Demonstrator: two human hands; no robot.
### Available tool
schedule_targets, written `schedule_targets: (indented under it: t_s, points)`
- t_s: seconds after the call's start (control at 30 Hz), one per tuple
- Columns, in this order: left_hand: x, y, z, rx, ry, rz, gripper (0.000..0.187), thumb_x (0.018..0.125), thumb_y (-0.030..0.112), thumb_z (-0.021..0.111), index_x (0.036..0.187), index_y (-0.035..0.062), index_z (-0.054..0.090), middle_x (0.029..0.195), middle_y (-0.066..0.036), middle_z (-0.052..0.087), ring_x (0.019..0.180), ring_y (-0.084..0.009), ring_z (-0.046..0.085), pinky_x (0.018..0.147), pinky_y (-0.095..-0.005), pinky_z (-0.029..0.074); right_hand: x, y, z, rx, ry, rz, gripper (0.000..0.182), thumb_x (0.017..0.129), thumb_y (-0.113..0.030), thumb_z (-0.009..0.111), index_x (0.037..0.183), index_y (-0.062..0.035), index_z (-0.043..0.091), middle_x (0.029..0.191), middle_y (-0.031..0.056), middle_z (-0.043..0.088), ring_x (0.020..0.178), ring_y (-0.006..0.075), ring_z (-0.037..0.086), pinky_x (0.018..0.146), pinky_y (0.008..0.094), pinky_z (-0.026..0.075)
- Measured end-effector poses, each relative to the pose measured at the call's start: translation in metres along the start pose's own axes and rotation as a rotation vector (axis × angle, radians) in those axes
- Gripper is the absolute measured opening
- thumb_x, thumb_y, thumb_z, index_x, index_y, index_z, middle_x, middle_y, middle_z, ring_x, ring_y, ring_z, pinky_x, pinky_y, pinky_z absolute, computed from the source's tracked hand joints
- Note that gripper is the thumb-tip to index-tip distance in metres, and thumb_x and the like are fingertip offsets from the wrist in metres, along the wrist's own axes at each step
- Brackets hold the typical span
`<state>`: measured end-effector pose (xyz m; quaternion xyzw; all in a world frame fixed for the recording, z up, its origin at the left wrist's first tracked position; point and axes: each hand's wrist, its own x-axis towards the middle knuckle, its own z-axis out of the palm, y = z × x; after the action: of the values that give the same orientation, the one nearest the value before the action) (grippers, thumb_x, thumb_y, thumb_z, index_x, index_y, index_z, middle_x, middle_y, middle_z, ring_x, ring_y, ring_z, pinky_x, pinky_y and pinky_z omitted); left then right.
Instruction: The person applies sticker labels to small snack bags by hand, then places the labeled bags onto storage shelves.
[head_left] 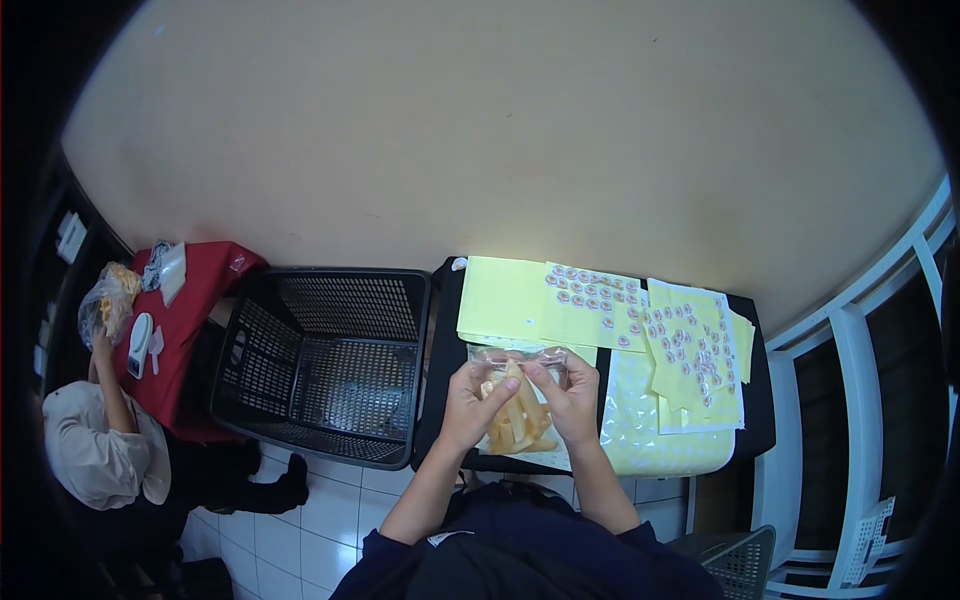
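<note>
Both hands pinch the top edge of a clear plastic bag (517, 425) with pale yellow, strip-shaped pieces inside. My left hand (474, 402) grips the bag's upper left, thumb pointing inward. At the upper right, my right hand (567, 396) has its thumb and fingers closed on the same edge. The bag is in front of my body, over the near edge of the table. Just beyond it lie yellow sheets (500, 295), and to the right are sticker sheets (690, 345) with rows of small round stickers.
A black crate (350, 375) stands left of my table. Further left, a person (105, 440) reaches into a bag of yellow pieces (112, 300) beside a red-covered table (190, 330) with a white scale (140, 345). White metal rails (850, 430) stand at right, a wall behind.
</note>
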<state>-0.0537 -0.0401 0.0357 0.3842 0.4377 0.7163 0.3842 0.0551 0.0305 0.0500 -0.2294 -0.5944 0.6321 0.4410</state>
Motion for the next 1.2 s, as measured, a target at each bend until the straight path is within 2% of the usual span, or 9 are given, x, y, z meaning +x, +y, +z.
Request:
schedule_targets:
  t_s: [0.13, 0.4, 0.5, 0.57, 0.67, 0.83, 0.97, 1.13, 1.2]
  points:
    - [0.008, -0.004, -0.001, 0.031, 0.023, 0.036, 0.016, 0.075, 0.007, 0.062, 0.088, -0.0004, 0.057, 0.088, -0.007, 0.059, 0.082, -0.0103, 0.054, 0.074, -0.0233, 0.042, 0.001, 0.003, 0.0, -0.131, -0.027, -0.113, 0.009, 0.075, -0.006, 0.061, 0.08, 0.0005, 0.056, 0.079, 0.0055, 0.058, 0.076, 0.0097, 0.053, 0.072, 0.0225, 0.04]
    - [0.009, 0.0, -0.008, 0.058, 0.016, -0.025, 0.012, 0.074, 0.005, 0.062, 0.083, -0.0006, 0.059, 0.075, -0.004, 0.06, 0.07, -0.0077, 0.055, 0.065, -0.0206, 0.043, -0.006, 0.003, 0.006, 0.003, -0.008, -0.007, 0.01, 0.077, -0.004, 0.058, 0.085, 0.0007, 0.054, 0.083, 0.006, 0.056, 0.079, 0.0097, 0.052, 0.073, 0.0229, 0.041]
    - [0.01, 0.001, -0.004, 0.047, 0.082, 0.02, 0.024, 0.073, 0.002, 0.062, 0.096, -0.0011, 0.056, 0.077, -0.005, 0.06, 0.07, -0.007, 0.055, 0.064, -0.0195, 0.043, -0.004, 0.002, 0.003, 0.019, 0.001, 0.024, 0.01, 0.077, -0.004, 0.058, 0.085, 0.0015, 0.054, 0.083, 0.0062, 0.056, 0.08, 0.0096, 0.053, 0.073, 0.0229, 0.041]
    - [0.012, 0.004, -0.003, 0.0, 0.061, 0.009, 0.043, 0.072, -0.002, 0.061, 0.113, -0.0013, 0.045, 0.078, -0.006, 0.06, 0.072, -0.0085, 0.056, 0.065, -0.0202, 0.045, -0.005, 0.003, 0.003, 0.02, 0.01, 0.032, 0.01, 0.078, -0.004, 0.058, 0.086, 0.0017, 0.054, 0.084, 0.0063, 0.056, 0.081, 0.0097, 0.053, 0.074, 0.0227, 0.042]
    - [0.013, 0.009, 0.003, 0.001, 0.091, 0.017, 0.057, 0.073, -0.004, 0.059, 0.123, -0.0012, 0.033, 0.079, -0.008, 0.06, 0.074, -0.011, 0.057, 0.067, -0.0223, 0.046, -0.006, 0.004, 0.001, 0.048, 0.043, 0.043, 0.009, 0.078, -0.004, 0.057, 0.085, 0.0015, 0.055, 0.083, 0.0063, 0.056, 0.08, 0.0099, 0.054, 0.072, 0.0222, 0.043]
    - [0.011, 0.01, 0.005, 0.075, 0.015, 0.067, 0.058, 0.075, -0.003, 0.058, 0.125, -0.0009, 0.03, 0.085, -0.013, 0.06, 0.082, -0.0156, 0.059, 0.074, -0.0247, 0.046, -0.006, 0.001, -0.007, -0.03, 0.081, 0.015, 0.009, 0.079, -0.003, 0.056, 0.086, 0.0016, 0.055, 0.081, 0.0058, 0.057, 0.074, 0.0092, 0.056, 0.067, 0.0222, 0.046]
    - [0.013, 0.009, -0.001, -0.043, -0.02, -0.019, 0.054, 0.077, -0.001, 0.055, 0.125, -0.0007, 0.031, 0.095, -0.019, 0.059, 0.089, -0.0186, 0.058, 0.076, -0.0248, 0.045, -0.004, 0.0, -0.01, 0.018, 0.088, 0.009, 0.009, 0.079, -0.003, 0.056, 0.087, 0.0016, 0.055, 0.083, 0.0054, 0.057, 0.076, 0.0093, 0.056, 0.069, 0.0228, 0.046]
    - [0.013, 0.011, -0.002, 0.017, -0.013, -0.009, 0.052, 0.079, 0.0, 0.053, 0.126, 0.0, 0.03, 0.096, -0.02, 0.059, 0.09, -0.0194, 0.058, 0.077, -0.0243, 0.045, 0.0, 0.002, -0.009, 0.079, -0.067, -0.075, 0.026, 0.078, -0.007, 0.059, 0.1, 0.0001, 0.048, 0.09, 0.0064, 0.057, 0.081, 0.0127, 0.056, 0.072, 0.0242, 0.046]
    - [0.013, 0.009, -0.005, 0.044, -0.042, 0.015, 0.054, 0.08, 0.002, 0.053, 0.128, 0.0008, 0.027, 0.097, -0.02, 0.059, 0.09, -0.0196, 0.058, 0.077, -0.0232, 0.045, 0.001, 0.002, -0.011, -0.01, -0.106, -0.004, 0.035, 0.078, -0.011, 0.06, 0.107, -0.0009, 0.044, 0.096, 0.0079, 0.056, 0.087, 0.014, 0.056, 0.077, 0.0252, 0.045]
